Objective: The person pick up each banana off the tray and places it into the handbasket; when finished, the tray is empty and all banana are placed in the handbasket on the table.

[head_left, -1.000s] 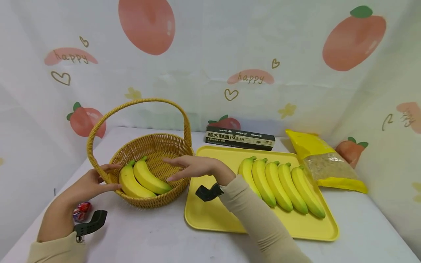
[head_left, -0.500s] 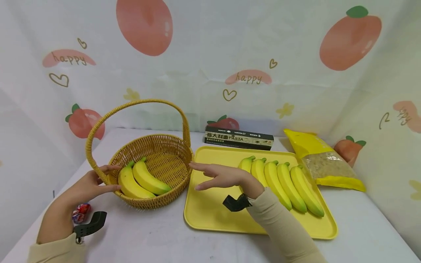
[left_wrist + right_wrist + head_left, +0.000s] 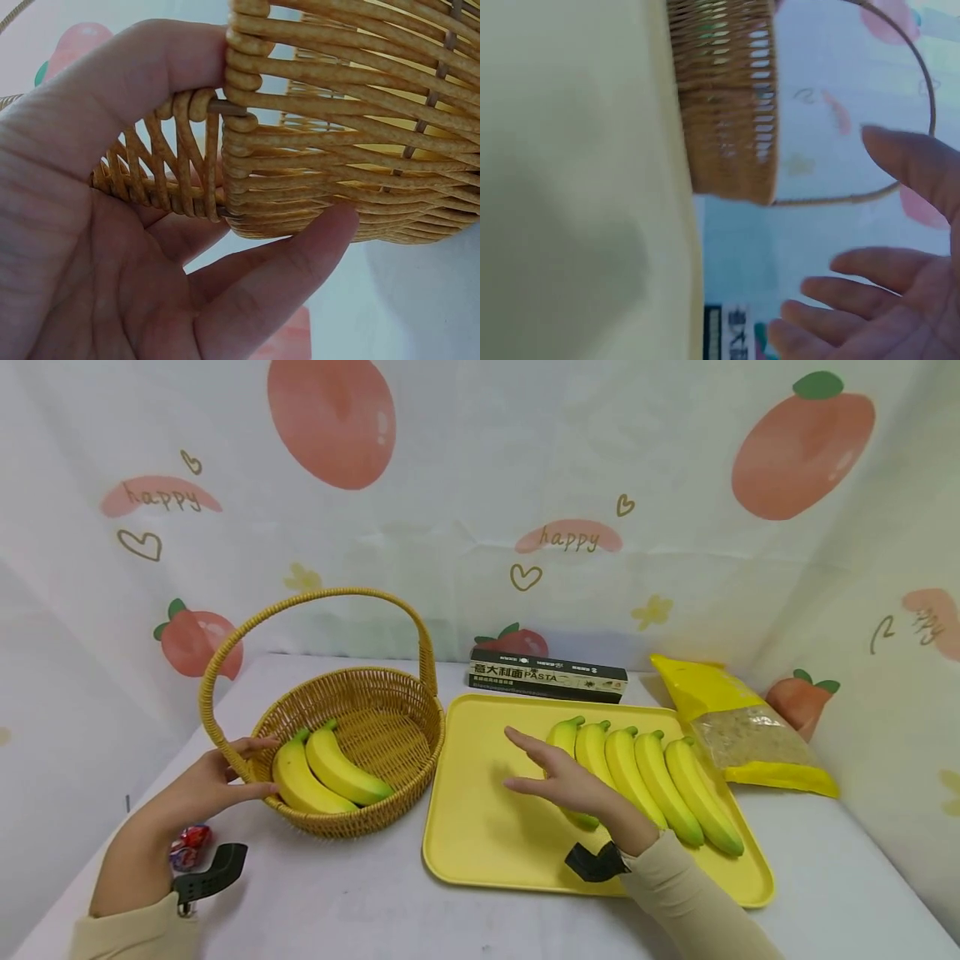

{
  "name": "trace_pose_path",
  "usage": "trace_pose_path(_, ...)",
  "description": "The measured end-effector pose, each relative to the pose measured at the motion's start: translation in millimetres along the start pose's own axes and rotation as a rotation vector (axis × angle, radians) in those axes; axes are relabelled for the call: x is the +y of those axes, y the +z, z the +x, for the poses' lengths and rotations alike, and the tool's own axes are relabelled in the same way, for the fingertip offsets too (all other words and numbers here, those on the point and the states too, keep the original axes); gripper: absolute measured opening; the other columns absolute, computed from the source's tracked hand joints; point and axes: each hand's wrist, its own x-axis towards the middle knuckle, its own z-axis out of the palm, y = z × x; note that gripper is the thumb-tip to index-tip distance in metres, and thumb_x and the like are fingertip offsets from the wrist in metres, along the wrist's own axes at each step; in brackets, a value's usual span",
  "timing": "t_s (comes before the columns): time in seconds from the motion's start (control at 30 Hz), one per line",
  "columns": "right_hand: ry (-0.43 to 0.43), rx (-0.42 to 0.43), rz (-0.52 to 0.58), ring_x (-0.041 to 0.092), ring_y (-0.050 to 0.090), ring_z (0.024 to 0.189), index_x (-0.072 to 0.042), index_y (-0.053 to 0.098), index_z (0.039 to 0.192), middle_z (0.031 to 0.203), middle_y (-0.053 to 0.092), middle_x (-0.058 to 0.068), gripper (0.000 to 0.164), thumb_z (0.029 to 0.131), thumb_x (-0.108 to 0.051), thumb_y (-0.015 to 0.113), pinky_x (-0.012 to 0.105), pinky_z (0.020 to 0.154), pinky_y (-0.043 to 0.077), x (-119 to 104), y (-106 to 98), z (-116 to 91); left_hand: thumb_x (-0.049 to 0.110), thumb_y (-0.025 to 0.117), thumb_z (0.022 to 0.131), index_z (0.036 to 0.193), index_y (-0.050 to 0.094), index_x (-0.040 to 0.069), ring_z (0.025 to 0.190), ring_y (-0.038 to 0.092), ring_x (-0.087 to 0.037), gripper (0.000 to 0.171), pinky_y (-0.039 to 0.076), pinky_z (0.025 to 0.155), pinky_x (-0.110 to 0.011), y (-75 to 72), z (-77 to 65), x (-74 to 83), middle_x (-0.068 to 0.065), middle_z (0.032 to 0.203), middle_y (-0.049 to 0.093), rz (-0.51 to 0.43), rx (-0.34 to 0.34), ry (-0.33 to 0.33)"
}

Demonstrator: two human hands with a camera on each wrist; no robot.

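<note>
Left-hand grip point(image 3: 210, 785) is holding the wicker basket point(image 3: 390, 739) at one side, fingers and thumb curling around the place where the cord-wrapped handle point(image 3: 427, 666) is meeting the rim; in the left wrist view, a fingertip is touching the glossy, tightly plaited strands. Right-hand grip point(image 3: 566, 781) is hovering wide above the yellow tray point(image 3: 480, 852), thumb standing well apart from the fingers, and a soft shadow is falling on the smooth, round-cornered surface.

The round basket is standing upright on the white tabletop point(image 3: 352, 902) just beside the tray, its tall arch rising over two bananas point(image 3: 303, 781) that are lying inside, curved, smooth and green-tipped. Five more bananas point(image 3: 636, 777) are lying in a slanting row on the tray, the right hand hiding part of the leftmost. Behind the tray, a dark, oblong pasta box point(image 3: 547, 677) is lying lengthwise. At the tray's far right, a glossy yellow bag point(image 3: 750, 735) is showing grainy contents through its clear window. Shiny wrapped sweets point(image 3: 193, 842) are resting beside the left forearm. Fruit-printed cloth point(image 3: 450, 468) is hanging behind, creasing lightly.
</note>
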Motion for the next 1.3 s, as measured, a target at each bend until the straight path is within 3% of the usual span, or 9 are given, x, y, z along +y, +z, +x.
trace_pose_path(0.2, 0.074, 0.195, -0.006, 0.036, 0.016, 0.142, -0.012, 0.018, 0.149, 0.156, 0.015, 0.011, 0.079, 0.088, -0.031, 0.063, 0.054, 0.114, 0.018, 18, -4, -15, 0.023, 0.068, 0.085, 0.135, 0.042, -0.003, 0.115, 0.047, -0.047, 0.062, 0.039, 0.090, -0.064, -0.4, 1.1, 1.5, -0.030, 0.134, 0.043, -0.002, -0.002, 0.004)
trace_pose_path(0.47, 0.128, 0.376, -0.172, 0.036, 0.017, 0.141, 0.001, 0.017, 0.147, 0.154, 0.016, 0.019, 0.082, 0.087, -0.024, 0.066, 0.053, 0.113, 0.021, 39, -4, -14, 0.025, 0.067, 0.085, 0.136, 0.041, -0.002, 0.116, 0.045, -0.048, 0.063, 0.039, 0.089, -0.064, 3.1, 0.2, 1.6, -0.030, 0.136, 0.040, -0.009, -0.010, -0.020)
trace_pose_path(0.6, 0.150, 0.330, -0.153, 0.035, 0.012, 0.142, 0.003, 0.014, 0.147, 0.155, 0.011, 0.020, 0.084, 0.086, -0.022, 0.067, 0.052, 0.114, 0.018, 44, -1, -12, 0.023, 0.067, 0.085, 0.135, 0.041, -0.003, 0.115, 0.046, -0.048, 0.062, 0.040, 0.089, -0.064, 3.4, -0.3, 0.6, -0.030, 0.135, 0.041, -0.012, -0.009, -0.015)
trace_pose_path(0.8, 0.103, 0.284, -0.236, 0.038, 0.012, 0.142, 0.007, 0.016, 0.145, 0.154, 0.012, 0.023, 0.079, 0.085, -0.009, 0.066, 0.054, 0.113, 0.020, 45, 2, -9, 0.023, 0.068, 0.085, 0.134, 0.042, -0.003, 0.113, 0.049, -0.046, 0.061, 0.040, 0.089, -0.063, 1.6, 0.1, -0.9, -0.030, 0.133, 0.043, 0.016, 0.002, -0.004)
trace_pose_path(1.0, 0.070, 0.290, -0.243, 0.039, 0.014, 0.141, 0.008, 0.020, 0.144, 0.153, 0.015, 0.024, 0.075, 0.083, 0.002, 0.064, 0.053, 0.113, 0.021, 50, 4, -8, 0.025, 0.069, 0.084, 0.134, 0.043, -0.001, 0.103, 0.055, -0.023, 0.062, 0.047, 0.085, -0.042, 1.7, 0.3, -1.9, -0.026, 0.127, 0.051, 0.063, 0.001, -0.017)
trace_pose_path(1.13, 0.070, 0.266, -0.237, 0.038, 0.012, 0.142, 0.007, 0.018, 0.144, 0.154, 0.013, 0.024, 0.077, 0.084, -0.001, 0.064, 0.053, 0.114, 0.017, 54, 5, -7, 0.024, 0.069, 0.084, 0.134, 0.044, -0.001, 0.104, 0.054, -0.025, 0.061, 0.045, 0.082, -0.032, 1.5, 0.9, -1.8, -0.026, 0.129, 0.049, 0.071, 0.009, -0.005)
trace_pose_path(1.3, 0.094, 0.183, -0.194, 0.038, 0.007, 0.142, 0.007, 0.008, 0.146, 0.154, 0.005, 0.024, 0.084, 0.087, -0.014, 0.065, 0.054, 0.114, 0.014, 57, 6, -8, 0.022, 0.068, 0.084, 0.133, 0.043, -0.002, 0.108, 0.053, -0.033, 0.060, 0.047, 0.086, -0.046, 1.7, 1.1, -1.8, -0.029, 0.133, 0.045, 0.037, 0.006, 0.006)
